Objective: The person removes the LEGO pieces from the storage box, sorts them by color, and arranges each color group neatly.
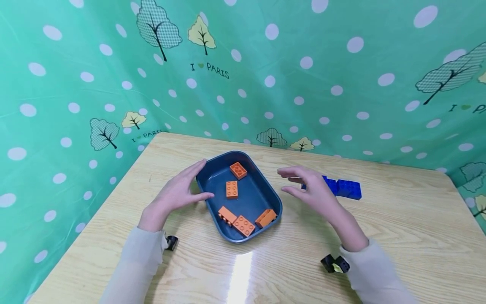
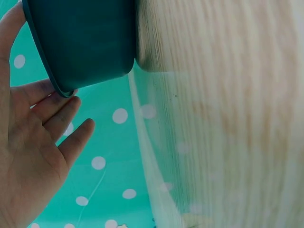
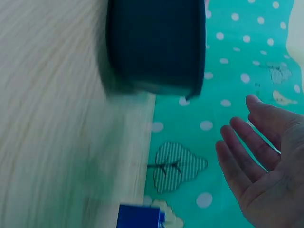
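A dark blue rectangular bin point(image 1: 252, 192) stands on the table, turned at an angle, with several orange toy bricks point(image 1: 232, 189) lying loose inside. At its left side is my left hand point(image 1: 180, 190), thumb and fingers spread along the rim. The left wrist view shows those fingertips right at the lip of the bin point(image 2: 85, 42), the other fingers stretched out. Off the bin's right side, with a gap between, my right hand point(image 1: 313, 190) hovers with relaxed fingers and holds nothing. Blue toy bricks point(image 1: 349, 189) lie just beyond it, partly hidden by the hand.
The wooden table point(image 1: 410, 228) reaches back to a green polka-dot cloth point(image 1: 288, 76) hanging behind and at the left. A bright light reflection point(image 1: 240, 274) crosses the table in front of the bin. Small black devices point(image 1: 335, 264) sit at the wrists.
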`<state>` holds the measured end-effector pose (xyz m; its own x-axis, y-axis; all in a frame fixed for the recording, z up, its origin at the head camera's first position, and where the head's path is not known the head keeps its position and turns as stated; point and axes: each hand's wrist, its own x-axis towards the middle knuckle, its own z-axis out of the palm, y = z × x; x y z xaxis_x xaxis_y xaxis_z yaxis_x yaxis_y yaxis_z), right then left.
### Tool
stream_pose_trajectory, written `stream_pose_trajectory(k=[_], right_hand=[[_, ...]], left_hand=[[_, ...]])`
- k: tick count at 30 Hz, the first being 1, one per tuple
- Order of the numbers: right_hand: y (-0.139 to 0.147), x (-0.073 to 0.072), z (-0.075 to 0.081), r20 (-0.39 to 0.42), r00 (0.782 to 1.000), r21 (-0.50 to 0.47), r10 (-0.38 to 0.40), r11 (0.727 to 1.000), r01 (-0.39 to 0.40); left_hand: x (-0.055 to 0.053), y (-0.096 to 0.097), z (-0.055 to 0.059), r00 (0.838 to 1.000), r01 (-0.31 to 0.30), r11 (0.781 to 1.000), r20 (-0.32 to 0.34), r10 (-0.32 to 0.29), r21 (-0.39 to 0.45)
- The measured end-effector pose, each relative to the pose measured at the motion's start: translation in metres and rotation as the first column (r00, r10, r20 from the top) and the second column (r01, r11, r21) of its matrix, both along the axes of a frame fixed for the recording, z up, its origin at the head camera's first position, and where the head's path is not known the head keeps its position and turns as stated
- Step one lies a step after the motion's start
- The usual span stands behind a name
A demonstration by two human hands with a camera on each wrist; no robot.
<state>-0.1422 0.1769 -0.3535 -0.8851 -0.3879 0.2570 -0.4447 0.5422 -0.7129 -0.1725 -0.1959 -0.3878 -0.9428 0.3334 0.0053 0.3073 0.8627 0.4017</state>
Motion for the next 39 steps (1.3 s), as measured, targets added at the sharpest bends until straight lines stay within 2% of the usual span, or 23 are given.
stream_pose_trajectory(k=[14, 24, 32, 36, 39], right_hand=[[-0.049, 0.008, -0.005, 0.071, 0.990, 0.001, 0.121, 0.993, -0.122], [-0.075, 0.010, -0.011, 0.075, 0.976, 0.028, 0.203, 0.978, -0.205], [-0.091, 0.012, -0.017, 0.096, 0.948, 0.008, 0.305, 0.952, -0.307], [-0.100, 0.013, -0.020, 0.126, 0.920, -0.008, 0.372, 0.927, -0.374], [-0.106, 0.012, -0.022, 0.171, 0.899, 0.015, 0.402, 0.912, -0.411]], left_hand=[[0.000, 0.000, 0.000, 1.000, -0.002, 1.000, 0.006, 0.002, 0.007], [0.000, 0.000, 0.000, 1.000, -0.005, 1.000, 0.008, 0.005, 0.006], [0.000, -0.001, 0.000, 1.000, 0.004, 1.000, 0.002, -0.004, 0.003], [0.000, -0.002, -0.001, 1.000, 0.013, 1.000, -0.003, -0.013, 0.008], [-0.001, -0.002, -0.001, 1.000, 0.012, 1.000, -0.007, -0.012, 0.016]])
